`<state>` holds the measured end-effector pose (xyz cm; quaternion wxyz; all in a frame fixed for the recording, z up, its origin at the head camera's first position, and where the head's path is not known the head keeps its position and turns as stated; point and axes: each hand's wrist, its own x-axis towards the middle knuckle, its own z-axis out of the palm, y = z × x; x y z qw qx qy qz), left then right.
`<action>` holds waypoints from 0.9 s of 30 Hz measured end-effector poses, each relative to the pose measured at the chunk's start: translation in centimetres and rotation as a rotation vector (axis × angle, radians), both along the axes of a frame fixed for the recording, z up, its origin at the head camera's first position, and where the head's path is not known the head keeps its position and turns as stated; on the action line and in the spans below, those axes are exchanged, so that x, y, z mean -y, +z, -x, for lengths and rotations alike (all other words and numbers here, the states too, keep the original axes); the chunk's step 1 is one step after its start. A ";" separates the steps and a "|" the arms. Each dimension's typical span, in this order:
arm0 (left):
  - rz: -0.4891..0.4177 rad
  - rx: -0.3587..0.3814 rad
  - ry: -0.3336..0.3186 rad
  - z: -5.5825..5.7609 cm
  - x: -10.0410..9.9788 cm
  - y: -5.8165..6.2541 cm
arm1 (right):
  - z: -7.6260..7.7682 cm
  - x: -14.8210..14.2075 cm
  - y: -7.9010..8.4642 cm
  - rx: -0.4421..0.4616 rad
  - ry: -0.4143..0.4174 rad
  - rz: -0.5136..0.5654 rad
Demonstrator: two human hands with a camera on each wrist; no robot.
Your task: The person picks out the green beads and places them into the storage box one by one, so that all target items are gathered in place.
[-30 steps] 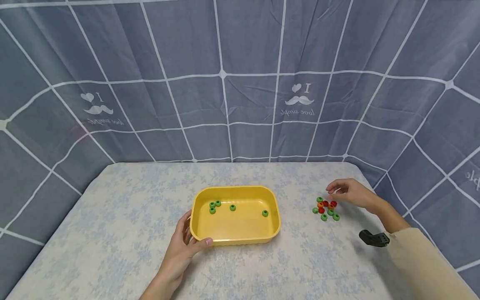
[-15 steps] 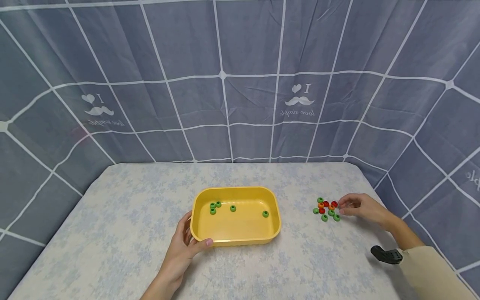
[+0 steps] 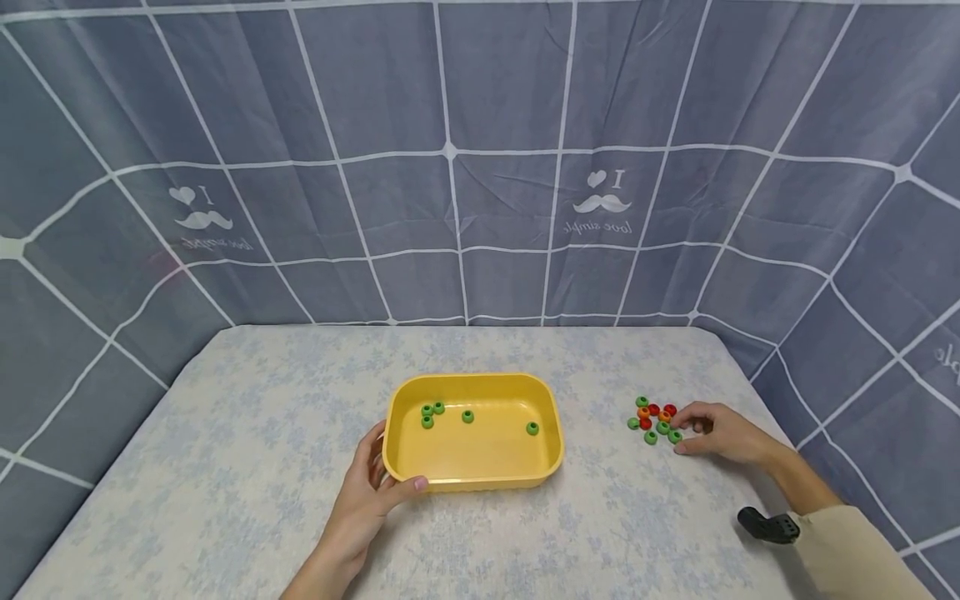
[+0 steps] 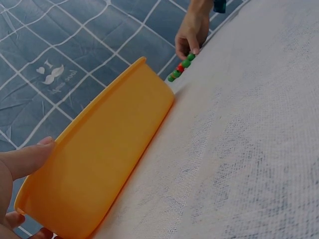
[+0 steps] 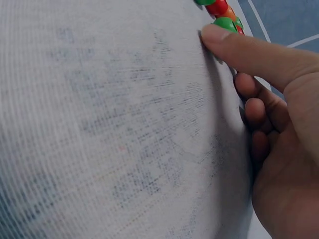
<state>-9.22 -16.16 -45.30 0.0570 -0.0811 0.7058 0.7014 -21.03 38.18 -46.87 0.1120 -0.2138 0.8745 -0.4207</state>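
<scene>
A yellow tray stands mid-table with several green beads inside. My left hand grips its left front corner, thumb over the rim and fingers along the outer side; the left wrist view shows the thumb on the rim. To the right, a loose cluster of green, red beads and orange beads lies on the cloth. My right hand is at the cluster's right edge, thumb and index finger apart on either side of a green bead. In the right wrist view the thumb tip is beside a green bead.
A pale floral cloth covers the table. Blue-grey curtains with white grid lines hang behind and at both sides. A black device sits at the right wrist, by a beige sleeve.
My right hand has come down from behind the cluster to its right side, then nearer to me, thumb and index finger now around a green bead. The left hand and tray have stayed in place.
</scene>
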 end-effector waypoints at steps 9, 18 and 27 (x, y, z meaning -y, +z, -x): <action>-0.014 -0.010 -0.002 0.0 0.1 0.0 | 0.4 0.3 0.1 0.004 -0.046 -0.033; -0.024 -0.024 -0.006 0.1 0.1 -0.1 | 1.2 0.4 1.7 0.050 0.005 -0.064; -0.022 -0.019 -0.002 0.0 0.1 -0.2 | 2.4 1.5 3.2 0.124 -0.019 -0.048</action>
